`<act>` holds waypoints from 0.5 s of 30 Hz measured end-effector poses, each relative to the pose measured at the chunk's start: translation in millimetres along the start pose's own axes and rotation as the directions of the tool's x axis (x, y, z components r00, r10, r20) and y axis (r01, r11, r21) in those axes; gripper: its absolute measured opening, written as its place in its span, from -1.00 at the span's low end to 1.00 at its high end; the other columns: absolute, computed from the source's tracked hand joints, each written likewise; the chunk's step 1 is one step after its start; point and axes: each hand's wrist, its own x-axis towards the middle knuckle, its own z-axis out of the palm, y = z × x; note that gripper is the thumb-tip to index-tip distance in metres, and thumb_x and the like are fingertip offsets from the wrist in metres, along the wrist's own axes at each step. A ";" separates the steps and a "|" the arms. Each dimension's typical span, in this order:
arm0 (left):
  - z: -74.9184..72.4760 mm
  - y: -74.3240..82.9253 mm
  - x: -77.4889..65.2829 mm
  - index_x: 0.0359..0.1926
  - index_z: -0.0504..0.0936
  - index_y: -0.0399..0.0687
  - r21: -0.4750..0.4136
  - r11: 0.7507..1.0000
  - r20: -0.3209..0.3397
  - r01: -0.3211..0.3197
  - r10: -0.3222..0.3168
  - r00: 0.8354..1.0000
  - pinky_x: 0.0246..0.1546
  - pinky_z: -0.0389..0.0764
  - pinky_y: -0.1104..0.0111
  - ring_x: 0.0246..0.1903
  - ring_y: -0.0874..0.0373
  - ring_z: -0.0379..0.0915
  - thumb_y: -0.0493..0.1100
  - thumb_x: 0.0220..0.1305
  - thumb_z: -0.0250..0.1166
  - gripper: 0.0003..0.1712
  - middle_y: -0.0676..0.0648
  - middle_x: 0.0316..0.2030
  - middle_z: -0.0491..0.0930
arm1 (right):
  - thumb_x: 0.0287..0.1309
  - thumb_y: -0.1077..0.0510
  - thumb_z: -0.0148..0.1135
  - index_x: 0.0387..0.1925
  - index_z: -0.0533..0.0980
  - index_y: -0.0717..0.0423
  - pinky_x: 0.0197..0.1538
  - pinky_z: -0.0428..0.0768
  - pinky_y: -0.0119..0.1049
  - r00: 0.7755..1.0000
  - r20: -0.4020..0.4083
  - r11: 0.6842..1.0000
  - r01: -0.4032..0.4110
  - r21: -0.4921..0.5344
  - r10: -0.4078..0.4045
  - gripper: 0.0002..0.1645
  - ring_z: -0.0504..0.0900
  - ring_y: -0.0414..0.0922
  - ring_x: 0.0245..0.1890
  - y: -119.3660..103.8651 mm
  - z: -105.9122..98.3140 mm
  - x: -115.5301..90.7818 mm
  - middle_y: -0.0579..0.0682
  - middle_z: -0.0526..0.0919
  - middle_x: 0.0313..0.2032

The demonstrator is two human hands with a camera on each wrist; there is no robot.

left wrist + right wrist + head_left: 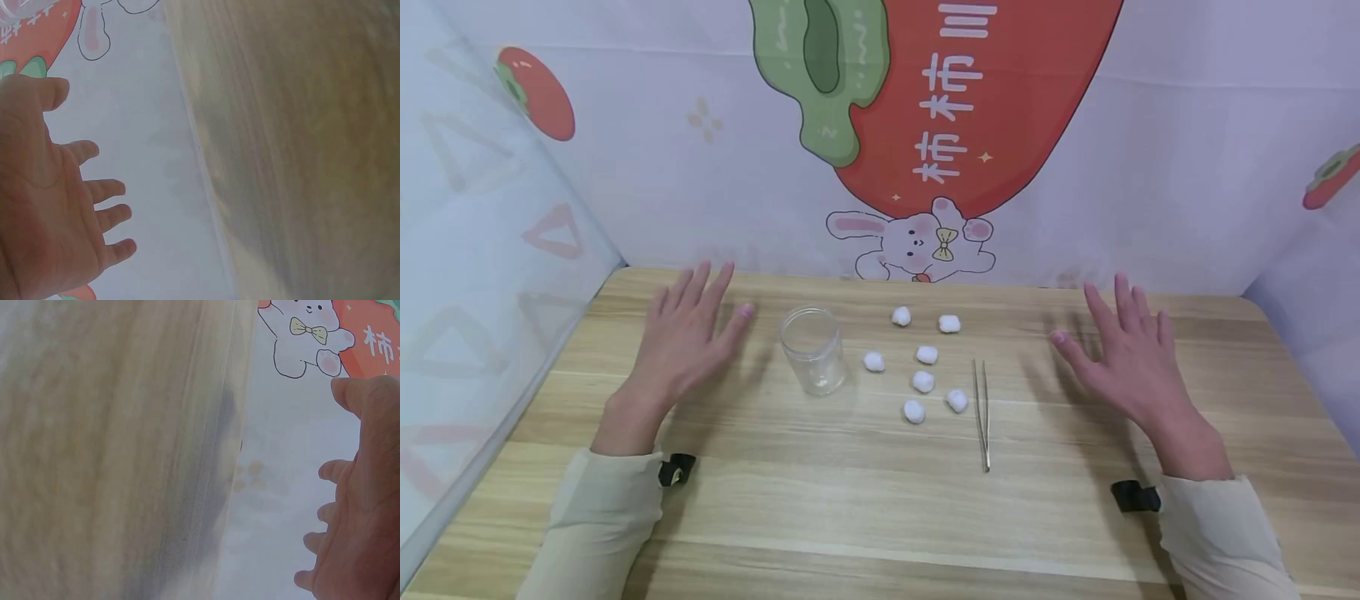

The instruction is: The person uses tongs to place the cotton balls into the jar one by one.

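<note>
My left hand point(688, 337) is held over the left side of the table with its fingers spread, holding nothing. The clear jar point(814, 354), with no lid on it, stands just to its right. On the other side my right hand point(1127, 358) is likewise spread and holds nothing. Nearest to it lie metal tweezers point(986, 425), their tips pointing toward me or away, I cannot tell which. Between the jar and the tweezers several white cotton balls point(922, 382) are scattered. Both wrist views show a bare palm, the left hand point(56, 187) and the right hand point(362, 500).
The wooden table point(850, 533) ends at the back against a white printed cloth point(1187, 167) with persimmon and rabbit pictures. More cloth hangs at the left and right sides. A black strap point(677, 469) shows at the left sleeve, another black strap point(1135, 497) at the right.
</note>
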 end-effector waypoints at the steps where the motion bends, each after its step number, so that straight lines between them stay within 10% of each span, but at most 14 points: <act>1: -0.1 0.1 0.5 0.73 -0.11 0.09 -0.008 1.000 0.006 -0.007 0.007 1.000 0.62 -0.19 -0.42 0.67 -0.41 -0.24 0.42 0.61 -0.21 -0.09 -0.35 0.69 -0.11 | 0.50 -0.42 -0.02 0.72 -0.16 -0.02 0.61 -0.45 0.54 1.000 -0.006 1.000 0.006 0.004 -0.006 0.08 -0.39 0.42 0.68 0.0 -0.2 0.0 0.17 -0.49 0.70; 15: 9.1 14.7 -5.5 0.72 -0.10 -0.04 -0.340 0.938 0.191 -0.067 0.139 0.972 0.62 0.05 -0.38 0.66 -0.38 -0.10 0.07 0.38 0.43 0.15 -0.28 0.69 -0.03 | 0.42 -0.27 0.27 0.69 0.05 0.01 0.45 0.15 0.68 0.992 -0.012 0.985 0.123 0.117 -0.123 0.05 0.06 0.56 0.57 -31.4 11.5 -5.0 0.28 -0.15 0.70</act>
